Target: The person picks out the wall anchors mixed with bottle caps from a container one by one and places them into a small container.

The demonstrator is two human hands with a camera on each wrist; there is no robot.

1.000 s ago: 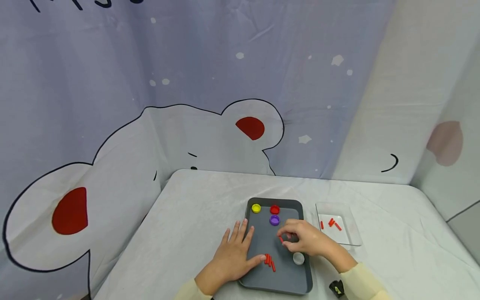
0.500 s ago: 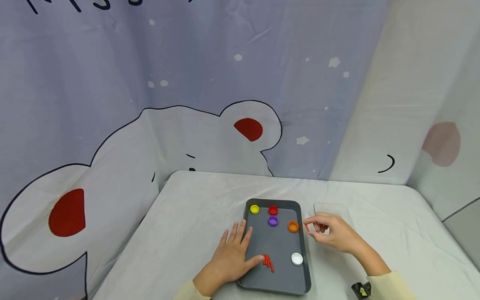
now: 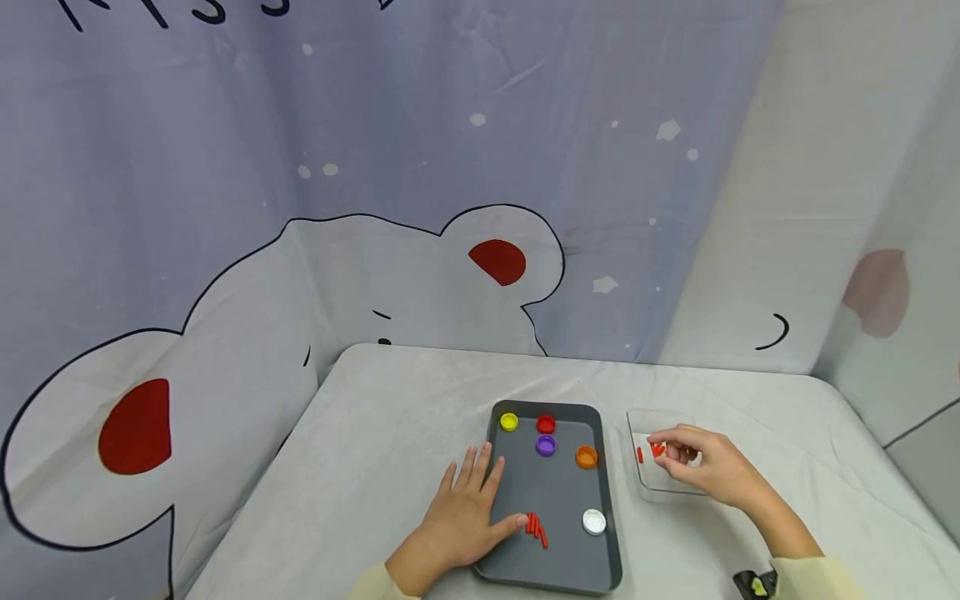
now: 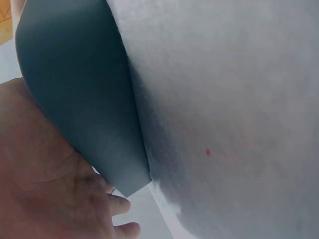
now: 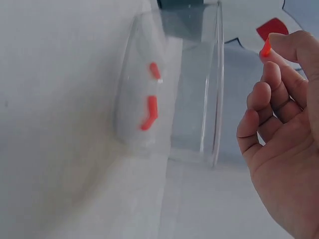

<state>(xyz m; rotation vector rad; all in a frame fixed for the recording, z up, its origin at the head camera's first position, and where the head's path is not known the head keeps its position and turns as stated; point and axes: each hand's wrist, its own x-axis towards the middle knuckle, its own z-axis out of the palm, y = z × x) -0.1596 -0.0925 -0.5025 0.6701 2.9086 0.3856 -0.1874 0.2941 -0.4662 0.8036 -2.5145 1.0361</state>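
Observation:
My right hand (image 3: 705, 462) is over the clear plastic box (image 3: 651, 487), on the right of the table. Between thumb and index finger it pinches a short red stick (image 5: 266, 48), plainest in the right wrist view. Inside the box lie a few more red sticks (image 5: 152, 110). My left hand (image 3: 459, 523) rests with spread, straight fingers on the left edge of the grey tray (image 3: 558, 492). Beside its thumb tip, several red sticks (image 3: 536, 527) lie grouped on the tray. In the left wrist view the tray's outer side stands next to the palm.
Round caps sit in the tray: yellow (image 3: 509, 422), red (image 3: 546, 424), purple (image 3: 546, 445) and orange (image 3: 587, 457) toward the back, white (image 3: 594, 522) near the front right. A white cloth (image 3: 405, 433) covers the table. A printed curtain (image 3: 420, 125) hangs behind it.
My right hand has moved right from above the tray to the clear box, with a red stick in its pinch, uncovering the orange cap. The left hand has stayed in place.

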